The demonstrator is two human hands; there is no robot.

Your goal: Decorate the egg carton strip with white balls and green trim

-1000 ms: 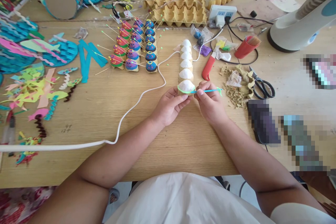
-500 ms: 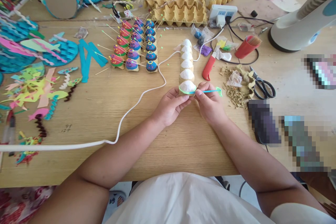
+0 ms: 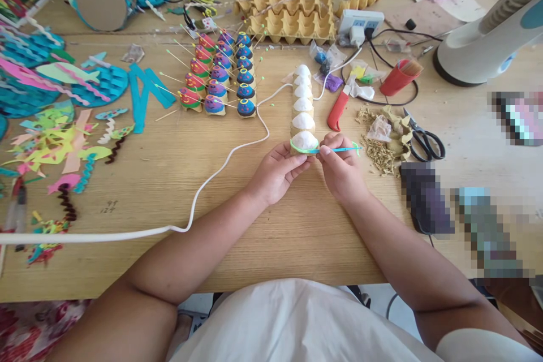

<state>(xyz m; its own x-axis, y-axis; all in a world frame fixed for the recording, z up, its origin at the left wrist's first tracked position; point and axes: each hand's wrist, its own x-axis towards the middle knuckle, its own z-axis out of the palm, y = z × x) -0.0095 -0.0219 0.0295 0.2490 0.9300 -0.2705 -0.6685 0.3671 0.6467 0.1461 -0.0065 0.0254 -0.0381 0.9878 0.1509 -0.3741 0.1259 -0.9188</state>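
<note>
A strip of egg-carton cups (image 3: pixel 302 104) topped with white domes lies lengthwise in front of me. My left hand (image 3: pixel 278 174) grips the strip's near end, thumb in front and fingers around its side. A thin light-green strand (image 3: pixel 297 149) runs along the base of the nearest dome. Between thumb and fingers my right hand (image 3: pixel 339 164) pinches a slim blue stick-like tool (image 3: pixel 345 150), whose tip touches the strand at the cup's right side. More green material (image 3: pixel 357 148) shows at the tool's outer end.
Painted egg-carton strips (image 3: pixel 218 73) with thin sticks stand left of centre. A white cable (image 3: pixel 224 167) crosses the table. On the right lie a red-handled knife (image 3: pixel 338 110), scissors (image 3: pixel 426 141), shavings (image 3: pixel 379 153) and a red cup of sticks (image 3: pixel 399 76). Egg trays (image 3: pixel 292 11) sit behind.
Both hands stay at the cup's near end. The blue tool has turned slightly in my right hand, and the green bit at its outer end has shifted a little. The whole view has moved slightly.
</note>
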